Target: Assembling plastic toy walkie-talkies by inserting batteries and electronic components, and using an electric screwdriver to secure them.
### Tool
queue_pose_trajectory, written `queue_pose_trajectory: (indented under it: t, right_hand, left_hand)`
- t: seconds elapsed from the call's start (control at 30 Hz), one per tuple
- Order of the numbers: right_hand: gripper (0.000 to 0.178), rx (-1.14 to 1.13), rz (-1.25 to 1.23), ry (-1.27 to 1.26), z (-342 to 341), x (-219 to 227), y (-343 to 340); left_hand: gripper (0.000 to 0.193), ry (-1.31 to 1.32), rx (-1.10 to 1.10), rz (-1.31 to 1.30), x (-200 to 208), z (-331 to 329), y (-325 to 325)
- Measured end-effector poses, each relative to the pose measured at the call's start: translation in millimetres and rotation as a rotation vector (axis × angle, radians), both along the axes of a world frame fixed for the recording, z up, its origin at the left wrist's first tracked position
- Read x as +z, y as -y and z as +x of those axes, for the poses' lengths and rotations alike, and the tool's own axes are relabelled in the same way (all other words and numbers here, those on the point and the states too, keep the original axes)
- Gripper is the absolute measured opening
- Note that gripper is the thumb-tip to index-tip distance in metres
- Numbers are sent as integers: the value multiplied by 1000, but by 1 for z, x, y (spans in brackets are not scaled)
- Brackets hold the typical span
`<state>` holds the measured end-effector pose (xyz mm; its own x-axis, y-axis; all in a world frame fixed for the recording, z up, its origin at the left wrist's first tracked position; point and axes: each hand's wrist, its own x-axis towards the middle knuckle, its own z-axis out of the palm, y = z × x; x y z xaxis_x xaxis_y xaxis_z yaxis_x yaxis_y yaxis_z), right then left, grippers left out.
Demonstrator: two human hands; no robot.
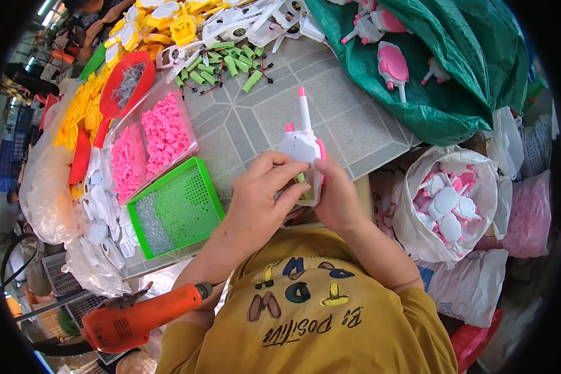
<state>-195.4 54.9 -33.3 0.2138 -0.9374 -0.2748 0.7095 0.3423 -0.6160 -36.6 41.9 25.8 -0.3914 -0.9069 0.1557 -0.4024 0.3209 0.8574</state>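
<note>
A white and pink plastic toy [300, 148], shaped like a walkie-talkie with a pink-tipped antenna, is held upright over the near edge of the table. My right hand [340, 198] grips its right side and lower end, fingers wrapped behind it. With thumb and fingers closed, my left hand [258, 187] presses a green battery [302, 179] at the toy's lower part. The fingers partly cover that battery, so how deep it sits is hidden. Farther off on the tabletop lies a pile of green batteries [227, 63] with thin wires.
A green tray [215, 196] with small screws and a clear box of pink parts [166, 128] stand left. Beyond are a red scoop [126, 87] and yellow parts [184, 26]. An orange power drill [140, 318] is lower left. Finished-looking toys fill a white sack [414, 240] and green bag [467, 103] right.
</note>
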Motion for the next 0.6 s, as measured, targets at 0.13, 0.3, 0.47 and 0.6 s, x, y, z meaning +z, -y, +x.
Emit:
queue_pose_trajectory:
  t: [0.13, 0.3, 0.47, 0.6]
  right_hand:
    - [56, 28, 61, 116, 1, -7, -1]
    - [53, 19, 58, 103, 3, -1, -3]
    - [49, -19, -2, 75, 6, 1, -3]
    - [47, -9, 2, 104, 4, 1, -5]
  left_hand:
    - [27, -217, 159, 226, -7, -10, -8]
    - [26, -153, 141, 124, -17, -7, -8]
    - [25, -273, 224, 253, -23, -9, -12]
    - [25, -147, 262, 156, -22, -11, -13]
